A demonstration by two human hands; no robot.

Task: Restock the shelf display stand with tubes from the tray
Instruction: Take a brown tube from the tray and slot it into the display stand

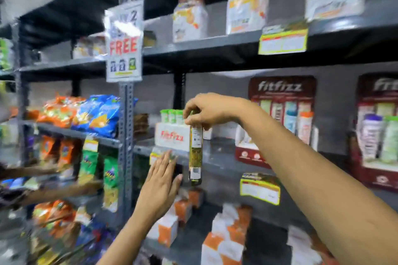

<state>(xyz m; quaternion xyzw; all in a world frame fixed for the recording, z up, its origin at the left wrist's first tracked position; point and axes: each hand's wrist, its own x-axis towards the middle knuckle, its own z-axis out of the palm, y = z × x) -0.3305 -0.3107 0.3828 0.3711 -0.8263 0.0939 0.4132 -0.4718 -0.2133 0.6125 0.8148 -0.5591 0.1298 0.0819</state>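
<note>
My right hand (206,112) grips the cap end of a green-yellow tube (195,153), which hangs upright in front of the grey shelf edge. Behind it stands a white Fitfizz tray (170,137) holding three green-capped tubes (172,116). My left hand (160,180) is lower, fingers spread flat, just left of the tube's bottom and not touching it. To the right on the same shelf stands a red Fitfizz display stand (282,114) with several tubes in its slots; a second one (379,127) is at the far right.
Orange and blue snack bags (81,112) fill the shelves at left, past a perforated steel upright (126,135). Orange-lidded jars (190,17) stand on the shelf above. Orange-and-white boxes (221,234) sit on the shelf below. Yellow price tags (259,188) hang from shelf edges.
</note>
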